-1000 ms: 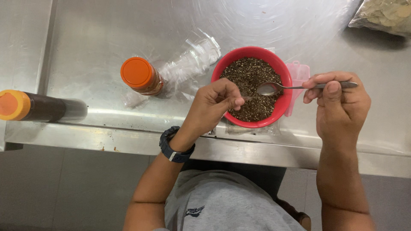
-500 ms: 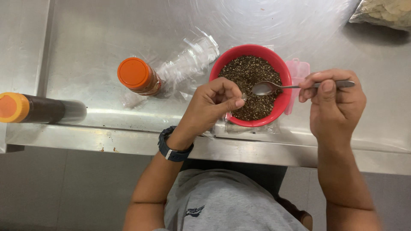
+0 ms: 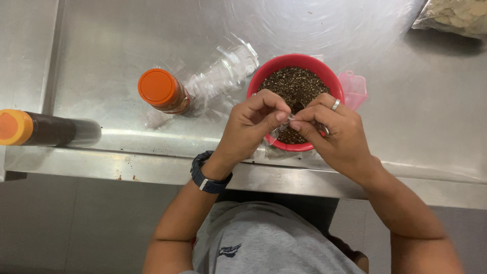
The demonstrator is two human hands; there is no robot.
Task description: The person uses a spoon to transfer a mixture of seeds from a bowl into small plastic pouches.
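left hand + right hand: fingertips pinched together on a small clear bag (mostly hidden) | red bowl beyond, part covered | spoon unclear

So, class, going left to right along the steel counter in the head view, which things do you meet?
Dark bottle with orange cap lying on its side → upright orange-lidded jar → crumpled clear plastic bags → red round bowl of dark grains → small pink plastic scoop → clear bag of pale food.
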